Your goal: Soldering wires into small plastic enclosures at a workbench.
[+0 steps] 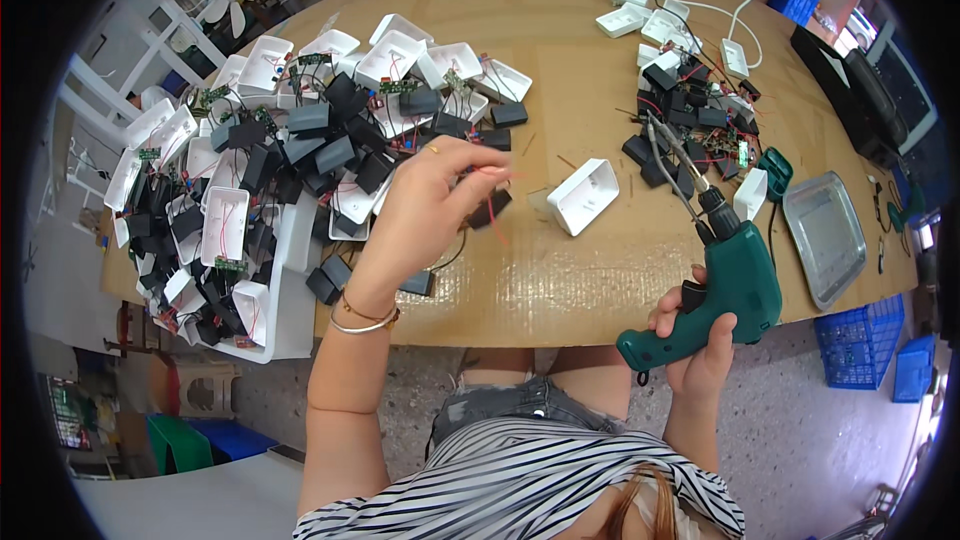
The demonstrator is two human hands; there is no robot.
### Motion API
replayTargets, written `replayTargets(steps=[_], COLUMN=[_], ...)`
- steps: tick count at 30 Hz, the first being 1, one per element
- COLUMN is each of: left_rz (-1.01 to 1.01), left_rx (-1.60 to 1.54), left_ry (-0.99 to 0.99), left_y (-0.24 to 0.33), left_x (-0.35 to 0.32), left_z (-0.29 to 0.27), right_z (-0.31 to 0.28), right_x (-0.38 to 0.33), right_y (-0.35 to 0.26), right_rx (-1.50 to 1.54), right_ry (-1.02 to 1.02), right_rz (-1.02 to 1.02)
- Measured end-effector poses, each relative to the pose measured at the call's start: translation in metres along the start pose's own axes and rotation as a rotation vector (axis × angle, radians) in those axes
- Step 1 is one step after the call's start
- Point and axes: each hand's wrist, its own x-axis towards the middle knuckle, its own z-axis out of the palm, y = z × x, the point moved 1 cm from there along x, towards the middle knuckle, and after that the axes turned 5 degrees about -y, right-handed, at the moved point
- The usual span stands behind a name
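My right hand (697, 352) grips a green soldering gun (748, 280) by its handle, fingers near the black trigger. The gun's metal tip and thin feed tube point away from me, over a pile of black blocks with wires (690, 105). At the middle left, my left hand (428, 190) is closed in a pinch on thin red wires (498, 220). Just under those fingers is a black block (490, 208); whether the wires join it I cannot tell. Between my hands, an open white plastic case (583, 197) stands on the table.
A large heap of white cases (225, 223), black blocks and green circuit boards fills the left side, partly in a white bin (290, 285). On the right are a metal tray (825, 240), a green stand (775, 175) and a white power strip (735, 58). Cardboard (560, 310) covers the table.
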Motion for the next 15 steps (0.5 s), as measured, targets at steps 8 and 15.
replayTargets(steps=[8,15], left_rz=[-0.008,-0.074], left_rx=[0.146,-0.270], left_ry=[-0.149,-0.219], left_y=[-0.034,-0.054], left_x=[-0.008,-0.005], left_z=[0.024,0.048], right_z=[-0.006,-0.013], right_x=[-0.015,-0.022], right_y=[0.006,0.006], right_rx=[0.018,0.064], right_ry=[0.055,0.095], right_rz=[0.065,0.079])
